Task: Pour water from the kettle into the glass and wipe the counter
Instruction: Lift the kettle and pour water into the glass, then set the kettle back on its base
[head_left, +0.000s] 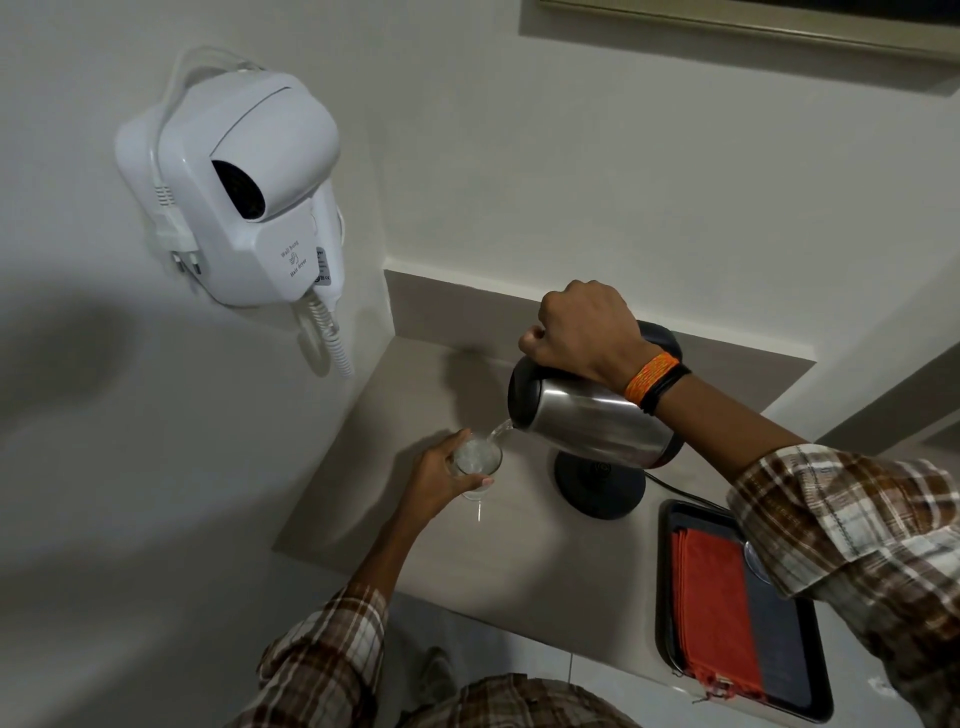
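Pale walls close round a small grey counter (524, 561), a white dryer (244, 192) mounted at left; the right hand (587, 332) is clenched on the handle of the steel kettle (592, 421), tipped off its base (600, 486) so water runs from the spout; the left hand (441, 478) wraps the glass (477, 460), standing on the counter, likely to steady it under the stream; an orange cloth (714, 608) waits on a tray (795, 660) beside the base, probably for wiping.
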